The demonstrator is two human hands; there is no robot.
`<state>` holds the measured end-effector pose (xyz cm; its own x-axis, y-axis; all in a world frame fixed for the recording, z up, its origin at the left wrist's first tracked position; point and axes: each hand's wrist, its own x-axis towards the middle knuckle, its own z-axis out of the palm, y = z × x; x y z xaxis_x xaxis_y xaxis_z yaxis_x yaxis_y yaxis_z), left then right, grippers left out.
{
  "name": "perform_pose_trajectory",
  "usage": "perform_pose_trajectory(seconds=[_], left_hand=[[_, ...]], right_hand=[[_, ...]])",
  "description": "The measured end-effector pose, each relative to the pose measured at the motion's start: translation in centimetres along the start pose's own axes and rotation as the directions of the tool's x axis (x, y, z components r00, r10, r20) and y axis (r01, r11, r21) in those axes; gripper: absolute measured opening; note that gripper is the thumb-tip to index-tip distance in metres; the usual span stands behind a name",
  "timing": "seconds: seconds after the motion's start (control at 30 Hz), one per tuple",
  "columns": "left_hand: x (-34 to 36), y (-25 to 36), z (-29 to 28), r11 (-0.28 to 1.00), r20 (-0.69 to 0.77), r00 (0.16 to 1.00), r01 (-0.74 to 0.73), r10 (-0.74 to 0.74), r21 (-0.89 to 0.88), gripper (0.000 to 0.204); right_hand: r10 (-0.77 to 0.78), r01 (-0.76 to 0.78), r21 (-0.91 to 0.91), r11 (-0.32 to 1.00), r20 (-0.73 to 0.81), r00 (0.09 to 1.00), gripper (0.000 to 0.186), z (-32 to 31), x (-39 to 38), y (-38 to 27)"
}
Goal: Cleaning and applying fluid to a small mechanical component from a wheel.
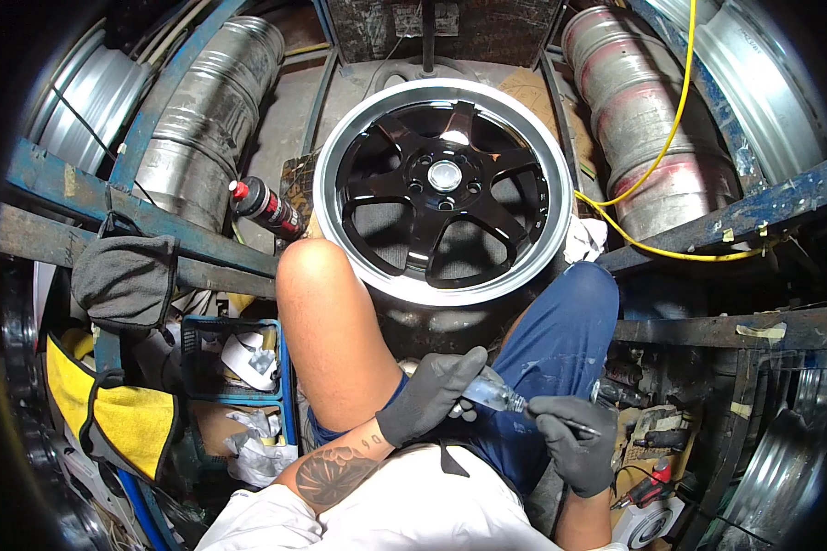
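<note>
Spillage worries me: left fingers grasp a tilted clear bottle, right fingers a slim tool, and left-hand slackening could tip it.

Small see-through bottle, tipped, neck toward right, in left hand. Thin dark stick, slanted, in right hand.

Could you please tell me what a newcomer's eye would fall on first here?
Probably the large black-and-silver wheel rim at upper centre. Then perhaps the yellow cable looping at upper right and the yellow cloth at far left. Below the rim, the gloved left hand holds a clear bottle, the right hand a thin dark tool.
</note>
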<state>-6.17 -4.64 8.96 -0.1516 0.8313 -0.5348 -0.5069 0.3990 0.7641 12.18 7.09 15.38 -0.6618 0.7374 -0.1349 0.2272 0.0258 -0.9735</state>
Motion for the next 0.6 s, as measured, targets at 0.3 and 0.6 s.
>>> perform_pose_trajectory(seconds=[0.3, 0.6], left_hand=[[0.13, -0.11, 0.33, 1.0, -0.04, 0.999, 0.009, -0.01, -0.025, 0.057], [0.01, 0.47, 0.6, 0.999, -0.032, 0.999, -0.031, 0.032, 0.021, 0.061]], right_hand=[[-0.094, 0.114, -0.146, 0.983, 0.141, 0.986, 0.014, -0.49, 0.13, -0.07], [-0.19, 0.192, -0.201, 0.961, 0.027, 0.981, 0.011, -0.46, 0.38, 0.0]])
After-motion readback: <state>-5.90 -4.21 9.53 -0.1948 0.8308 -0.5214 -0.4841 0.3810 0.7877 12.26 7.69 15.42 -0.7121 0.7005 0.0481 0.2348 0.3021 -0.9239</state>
